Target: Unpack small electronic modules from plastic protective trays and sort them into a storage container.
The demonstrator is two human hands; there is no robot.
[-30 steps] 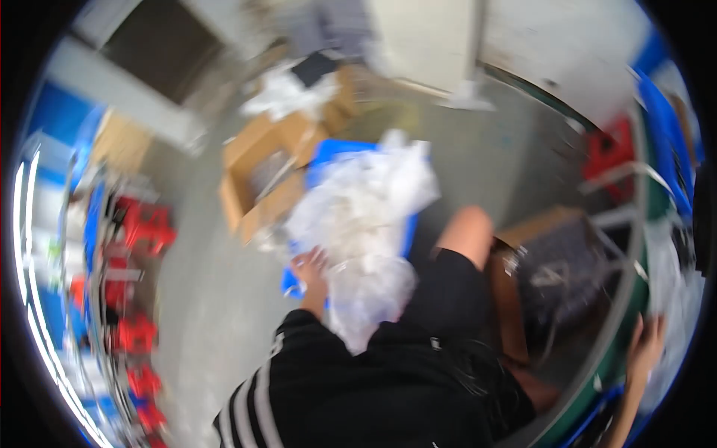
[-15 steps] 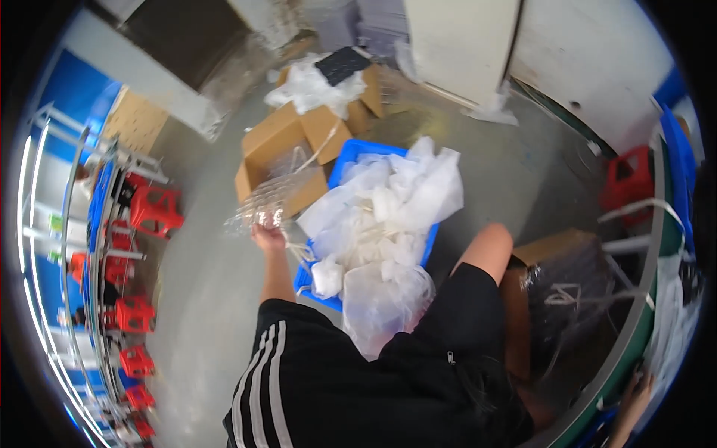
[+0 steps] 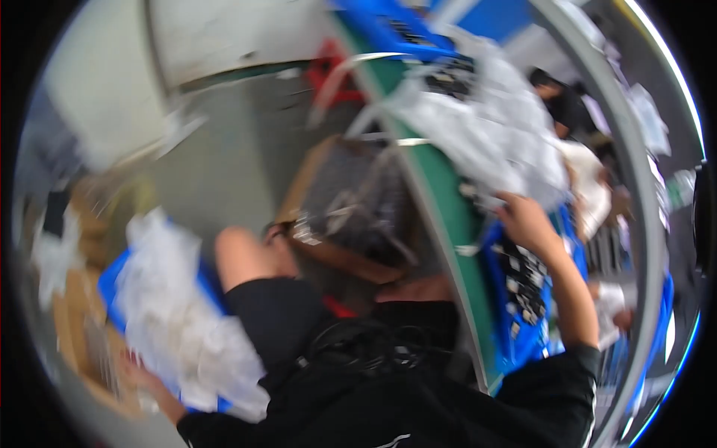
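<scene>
My right hand [image 3: 525,222] reaches over the green table, its fingers bent together at the lower edge of a crumpled white plastic bag [image 3: 499,142]. Just below that hand, a blue tray [image 3: 556,216] holds many small black-and-white parts [image 3: 523,280]. My left hand [image 3: 143,379] hangs low on the left, between an open cardboard box [image 3: 75,321] and a blue bin [image 3: 116,280] heaped with thin white plastic bags [image 3: 168,291]. Motion smears its fingers, so whether it holds the clear plastic wrap cannot be made out.
Under the green table [image 3: 441,209] stands a cardboard box [image 3: 302,187] lined with dark plastic. Another blue tray [image 3: 396,26] and a red stool [image 3: 332,75] are farther off. A grey post [image 3: 635,187] rises at the right, with co-workers [image 3: 571,104] beyond it.
The view has swung right, bringing the green table and my right hand into sight. My left hand, earlier at clear plastic wrap, now shows at the lower left and is blurred.
</scene>
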